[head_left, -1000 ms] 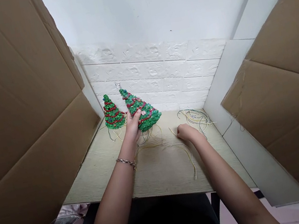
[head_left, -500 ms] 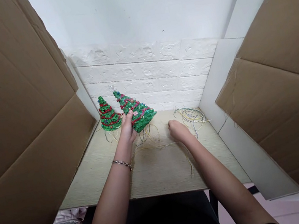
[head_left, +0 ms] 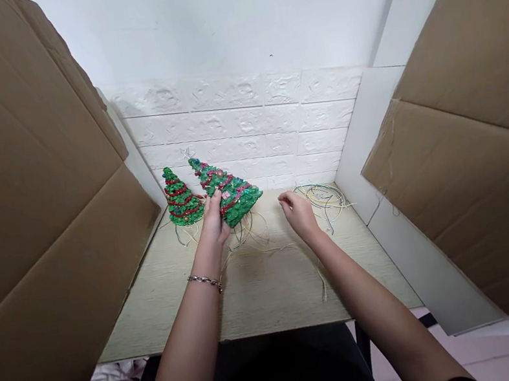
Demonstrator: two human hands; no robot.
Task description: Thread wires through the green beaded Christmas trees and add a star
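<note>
My left hand (head_left: 215, 222) is closed around a small green Christmas tree (head_left: 239, 198) with red garlands and coloured baubles. The tree is tilted to the left, its clear star (head_left: 187, 154) pointing up and left. Thin yellow and dark wires (head_left: 258, 234) show below its base; where they begin is hidden. Just right of the tree's base, apart from it, is my right hand (head_left: 299, 214). Its fingers are curled with thumb and forefinger together, and anything between them is too small to make out. A second Christmas tree (head_left: 182, 202) stands upright behind my left hand.
A loose coil of thin wires (head_left: 327, 196) lies at the back right of the table (head_left: 272, 292). One pale wire (head_left: 321, 280) trails toward the front edge. Cardboard panels (head_left: 32, 157) rise on both sides, and a white brick-patterned wall (head_left: 227, 123) closes the back.
My right hand has turned and lifted slightly, so its thumb and fingertips show more. The view has shifted a little; my left hand keeps holding the tree at much the same tilt.
</note>
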